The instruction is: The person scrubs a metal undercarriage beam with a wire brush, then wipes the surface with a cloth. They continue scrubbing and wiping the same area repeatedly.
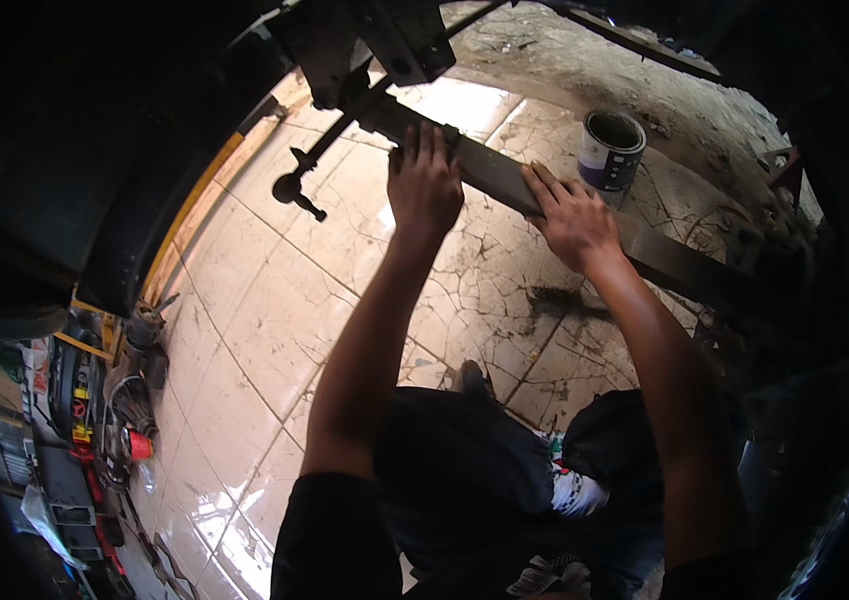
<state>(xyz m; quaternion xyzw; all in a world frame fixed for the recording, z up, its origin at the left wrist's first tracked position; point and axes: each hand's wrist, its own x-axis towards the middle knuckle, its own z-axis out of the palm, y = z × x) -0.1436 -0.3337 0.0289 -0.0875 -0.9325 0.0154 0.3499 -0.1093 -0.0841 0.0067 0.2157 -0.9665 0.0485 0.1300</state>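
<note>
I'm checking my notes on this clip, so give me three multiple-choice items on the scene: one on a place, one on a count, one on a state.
1. Where is the paint can?
A. on the floor beyond the metal bar
B. in the left hand
C. on a shelf

2. How many hands rest on the bar?
A. none
B. one
C. two

3. The can is
A. lidded
B. open
C. tipped over

Answers: 1 A, it stands behind the bar; 2 C, the right hand presses it too; 3 B, its dark inside shows.
</note>
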